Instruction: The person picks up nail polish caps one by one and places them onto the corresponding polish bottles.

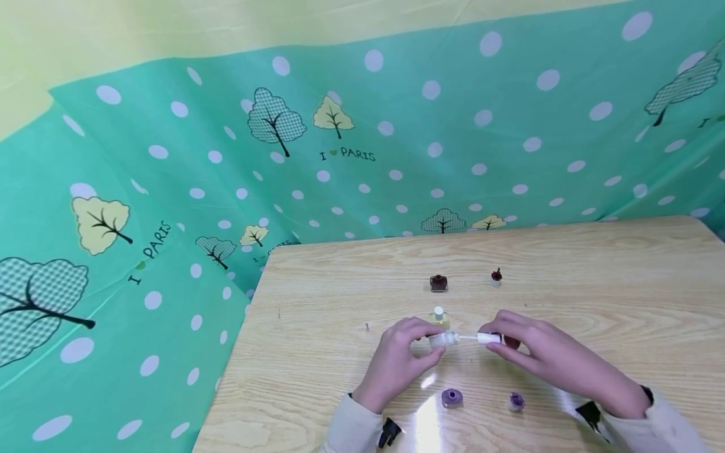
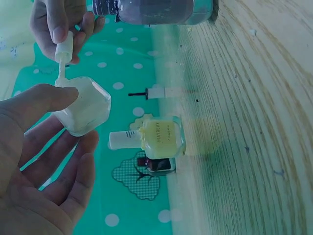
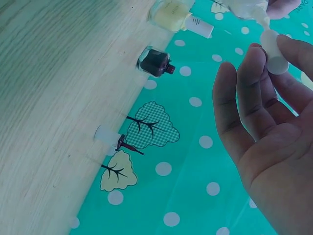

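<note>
My left hand [image 1: 399,358] grips a small glass bottle of white nail polish [image 2: 85,105] between thumb and fingers, tilted so its neck faces right. The right hand [image 1: 538,349] pinches the white brush cap [image 3: 274,51] by fingertips and thumb. Between the two hands stretches the white-coated brush stem [image 1: 467,338], with its far end at the bottle's mouth. Just behind the left fingertips stands a capped yellow nail polish bottle [image 2: 164,138]. Something dark red [image 1: 512,341] shows beneath the right hand, mostly hidden by it.
Farther back are an uncapped dark red polish bottle [image 1: 438,284] and its brush cap [image 1: 496,277], standing brush up. Nearer the front sit an uncapped purple bottle [image 1: 452,397] and a purple-smeared cap [image 1: 516,402]. A patterned green cloth [image 1: 362,138] hangs behind the wooden table [image 1: 328,289].
</note>
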Available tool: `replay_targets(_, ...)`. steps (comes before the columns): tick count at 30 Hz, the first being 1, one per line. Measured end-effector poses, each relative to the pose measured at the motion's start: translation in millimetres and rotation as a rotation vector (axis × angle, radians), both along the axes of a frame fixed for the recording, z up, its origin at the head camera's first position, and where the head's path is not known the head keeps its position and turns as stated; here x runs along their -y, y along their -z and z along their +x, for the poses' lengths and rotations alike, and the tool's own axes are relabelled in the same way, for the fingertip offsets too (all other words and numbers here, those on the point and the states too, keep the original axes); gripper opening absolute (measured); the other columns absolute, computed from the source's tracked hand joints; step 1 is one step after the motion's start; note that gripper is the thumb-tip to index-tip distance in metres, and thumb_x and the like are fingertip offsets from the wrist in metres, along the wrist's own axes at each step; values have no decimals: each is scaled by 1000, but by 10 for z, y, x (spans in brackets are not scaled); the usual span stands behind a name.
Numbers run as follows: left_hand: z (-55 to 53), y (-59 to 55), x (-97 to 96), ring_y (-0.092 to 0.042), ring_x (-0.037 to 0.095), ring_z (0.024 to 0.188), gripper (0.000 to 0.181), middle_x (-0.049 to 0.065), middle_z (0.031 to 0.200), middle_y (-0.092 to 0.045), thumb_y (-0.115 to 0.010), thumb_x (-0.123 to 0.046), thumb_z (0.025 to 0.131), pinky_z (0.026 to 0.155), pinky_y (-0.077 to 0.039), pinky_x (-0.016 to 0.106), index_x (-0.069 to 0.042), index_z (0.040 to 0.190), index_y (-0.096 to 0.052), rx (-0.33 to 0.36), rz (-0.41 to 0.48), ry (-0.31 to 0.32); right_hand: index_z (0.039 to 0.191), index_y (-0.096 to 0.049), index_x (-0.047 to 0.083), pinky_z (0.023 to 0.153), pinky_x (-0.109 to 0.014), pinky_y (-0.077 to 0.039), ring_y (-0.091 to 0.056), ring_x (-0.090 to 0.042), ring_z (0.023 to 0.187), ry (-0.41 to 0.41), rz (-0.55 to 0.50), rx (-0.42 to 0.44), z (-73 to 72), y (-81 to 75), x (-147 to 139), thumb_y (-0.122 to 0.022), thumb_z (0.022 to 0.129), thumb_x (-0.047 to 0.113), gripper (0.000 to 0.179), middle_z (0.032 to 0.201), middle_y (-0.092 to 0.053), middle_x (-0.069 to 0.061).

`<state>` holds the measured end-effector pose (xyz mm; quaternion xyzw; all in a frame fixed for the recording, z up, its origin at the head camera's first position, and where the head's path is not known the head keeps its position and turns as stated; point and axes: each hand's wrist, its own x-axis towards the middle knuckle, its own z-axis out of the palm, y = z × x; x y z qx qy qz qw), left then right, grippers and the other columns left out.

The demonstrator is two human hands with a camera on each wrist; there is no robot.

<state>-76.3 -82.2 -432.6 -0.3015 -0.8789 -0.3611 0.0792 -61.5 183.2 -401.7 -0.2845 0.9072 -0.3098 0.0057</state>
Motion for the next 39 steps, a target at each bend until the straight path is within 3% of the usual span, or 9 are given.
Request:
replay_targets(7,12,-10,-7,-65,5,103,27,-8,109,-72,-78,-22,86,94,-52,22,-18,112,-73,3,-13,-10,106,-68,26,59,-18,-45,-45,6,71,-21,-12,-42,-12,3,27,-61,99,27,10,90,-52,22)
replay_targets(16,16,-10,-22,-65,5,100,28,-7,106,-72,-79,-21,85,93,-52,18,-17,112,-73,-48,-15,-4,106,-68,26,56,-18,-44,-43,7,69,-37,-11,-76,-28,9,35,-63,98,24,10,91,-53,21)
replay_targets(39,29,14,-59,-65,6,97,26,-5,105,-73,-80,-21,83,88,-51,14,-17,109,-75,-102,-31,8,99,-71,24,56,-17,-45,-43,7,66,-29,-15,-90,-44,11,84,-63,98,21,8,89,-53,19)
